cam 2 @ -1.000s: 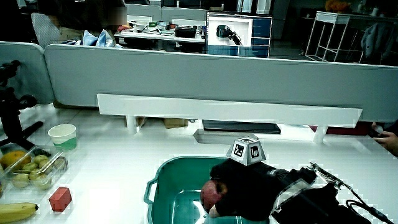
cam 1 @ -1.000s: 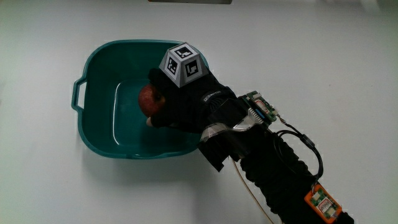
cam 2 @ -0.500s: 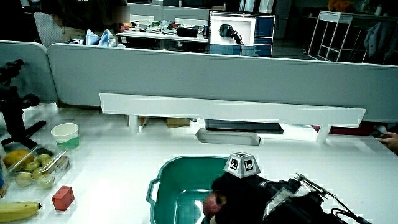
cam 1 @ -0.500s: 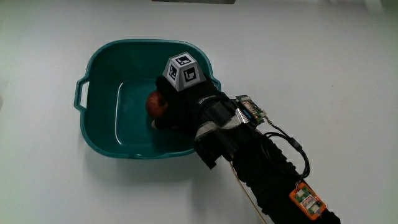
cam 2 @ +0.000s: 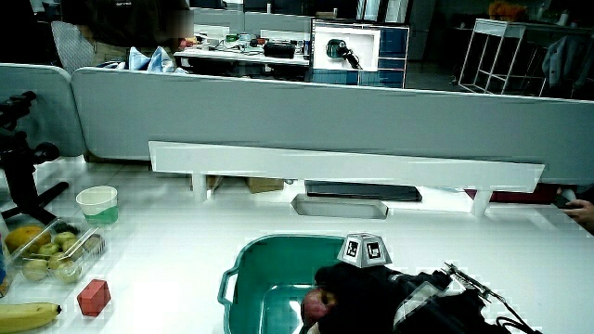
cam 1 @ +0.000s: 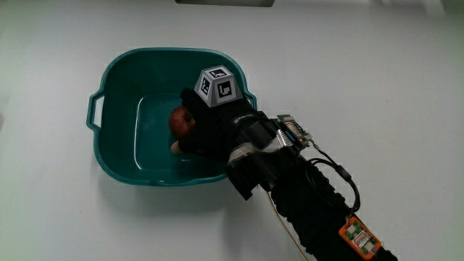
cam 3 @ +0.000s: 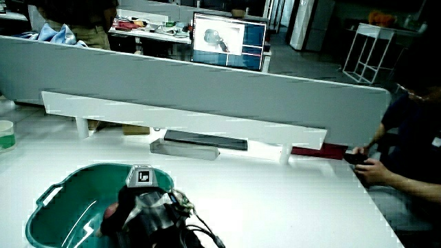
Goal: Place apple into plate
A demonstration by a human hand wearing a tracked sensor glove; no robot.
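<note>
Main view: the hand (cam 1: 210, 127) reaches into the teal basin (cam 1: 116, 72), fingers curled round the red apple (cam 1: 183, 121), which sits low inside, near the basin's floor. No flat plate shows on the table; the basin with its two side handles is the only container that could receive the fruit, so I take it for the target. The grip comes from the person's side, over the basin wall nearest to the person, which I judge keeps the forearm (cam 1: 304, 196) clear of the rim while the apple goes down toward the middle of the floor.

Room inside is generous: bare teal floor lies around the apple, and the walls stand well apart from it. To come out, the hand should lift before drawing back, since the wrist crosses right above the rim.

In a side view the hand (cam 2: 357, 283) and apple (cam 2: 318, 302) sit below the rim line. Near the table's edge are a banana (cam 2: 23, 315), a red block (cam 2: 92, 297), a tub of fruit (cam 2: 42, 252) and a paper cup (cam 2: 96, 203), all well apart from the basin (cam 2: 255, 264).
</note>
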